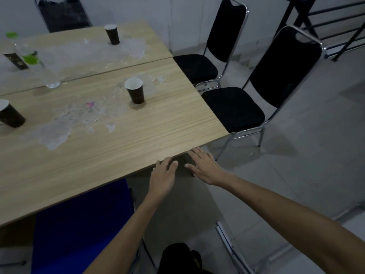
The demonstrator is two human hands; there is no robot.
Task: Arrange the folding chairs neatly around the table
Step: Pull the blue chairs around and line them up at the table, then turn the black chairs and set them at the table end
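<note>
A light wooden table (122, 139) fills the left and middle. Two black chairs with chrome frames stand along its right side: the nearer chair (256, 95) and the farther chair (213, 54), both with seats partly tucked under the table edge. A third black chair (63, 14) stands at the far end. A blue chair (79, 224) sits under the near edge, at my left. My left hand (164, 175) and my right hand (203, 167) hover open at the table's near right corner, fingers spread, holding nothing.
Several dark paper cups (135, 91) and a clear plastic bottle (35, 64) stand on the table, which has worn pale patches. A black metal railing (335, 30) runs at the far right. Grey tiled floor (306, 175) lies open to the right.
</note>
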